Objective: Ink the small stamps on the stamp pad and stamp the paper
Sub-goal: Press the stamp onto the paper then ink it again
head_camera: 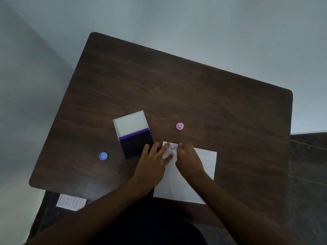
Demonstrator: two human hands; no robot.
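The left hand (153, 157) lies flat with fingers spread across the top left corner of the paper (203, 167), probably pinning it so it won't shift. The right hand (187, 157) is curled just beside a purple smiley print (173, 147); whether it pinches a stamp I cannot tell. The open stamp pad (136, 138) sits just left, the pink stamp (179, 126) beyond, the blue stamp (103, 155) well left.

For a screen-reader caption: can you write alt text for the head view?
Left hand presses a white paper bearing a smiley print while the right hand rests curled beside it. Open stamp pad, pink stamp and blue stamp sit nearby.
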